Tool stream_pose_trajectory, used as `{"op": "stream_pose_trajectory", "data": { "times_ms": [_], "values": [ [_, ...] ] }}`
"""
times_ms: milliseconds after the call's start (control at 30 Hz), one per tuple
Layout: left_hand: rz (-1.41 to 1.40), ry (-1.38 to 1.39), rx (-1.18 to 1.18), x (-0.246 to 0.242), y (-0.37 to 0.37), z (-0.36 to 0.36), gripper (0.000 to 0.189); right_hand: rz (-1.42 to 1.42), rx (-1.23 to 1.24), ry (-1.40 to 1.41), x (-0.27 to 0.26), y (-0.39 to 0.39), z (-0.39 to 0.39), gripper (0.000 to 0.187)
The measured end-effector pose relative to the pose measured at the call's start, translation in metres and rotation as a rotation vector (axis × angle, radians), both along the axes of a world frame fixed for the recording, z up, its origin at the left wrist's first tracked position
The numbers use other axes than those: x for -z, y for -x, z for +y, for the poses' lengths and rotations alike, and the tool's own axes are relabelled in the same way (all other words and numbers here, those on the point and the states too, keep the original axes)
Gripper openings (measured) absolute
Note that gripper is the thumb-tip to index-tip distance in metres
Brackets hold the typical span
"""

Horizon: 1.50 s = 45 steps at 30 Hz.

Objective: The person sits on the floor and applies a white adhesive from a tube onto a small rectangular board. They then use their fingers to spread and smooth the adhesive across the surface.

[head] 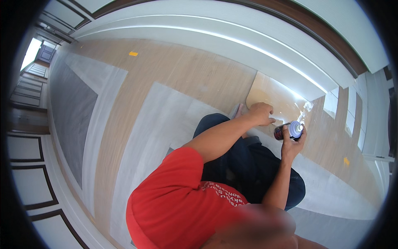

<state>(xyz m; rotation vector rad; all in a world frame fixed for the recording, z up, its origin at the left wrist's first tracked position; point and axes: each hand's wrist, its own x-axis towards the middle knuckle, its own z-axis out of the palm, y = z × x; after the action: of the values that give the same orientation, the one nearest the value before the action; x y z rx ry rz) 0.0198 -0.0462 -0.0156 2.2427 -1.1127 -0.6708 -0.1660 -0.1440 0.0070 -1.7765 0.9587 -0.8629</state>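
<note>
My right hand (292, 144) is shut on an aerosol can (281, 132) with a dark printed side, a pale purple top and a white nozzle. The can is tilted, its top towards the camera. To the left of it my left hand (261, 112) has its thumb and fingers apart, with nothing seen between them. Beyond both hands lies a thin tan sheet (264, 87) with a rounded corner, its surface shiny and marked with white smears. A white lump (307, 106) sits at its right side. Whether the left fingers touch the sheet is hard to tell.
A white panelled wall base (217, 34) runs along the far side. The floor (186, 65) has wood-look and grey patterned areas, with orange tape pieces (133, 54) and an arrow-shaped orange mark (346, 161). White patches (330, 105) lie at the right. My bent legs (242, 155) are close below my hands.
</note>
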Motion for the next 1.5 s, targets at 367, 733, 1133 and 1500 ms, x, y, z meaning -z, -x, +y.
{"op": "stream_pose_trajectory", "data": {
  "times_ms": [367, 733, 1133, 1500],
  "values": [
    [0.003, -0.015, 0.016, 0.002, 0.001, -0.003, 0.05, -0.027, 0.019, -0.047, -0.013, -0.002, 0.005, 0.079],
    [-0.06, 0.026, -0.038, -0.017, -0.013, 0.003, 0.055, -0.022, 0.032, -0.023, 0.003, 0.0, -0.004, 0.08],
    [-0.249, -0.056, -0.673, -0.022, -0.249, 0.081, 0.099, 0.01, 0.033, -0.019, 0.001, 0.0, 0.0, 0.079],
    [-0.41, -0.376, -0.603, -0.025, -0.323, 0.094, 0.102, 0.086, 0.05, -0.059, 0.001, 0.0, -0.003, 0.08]
  ]
}}
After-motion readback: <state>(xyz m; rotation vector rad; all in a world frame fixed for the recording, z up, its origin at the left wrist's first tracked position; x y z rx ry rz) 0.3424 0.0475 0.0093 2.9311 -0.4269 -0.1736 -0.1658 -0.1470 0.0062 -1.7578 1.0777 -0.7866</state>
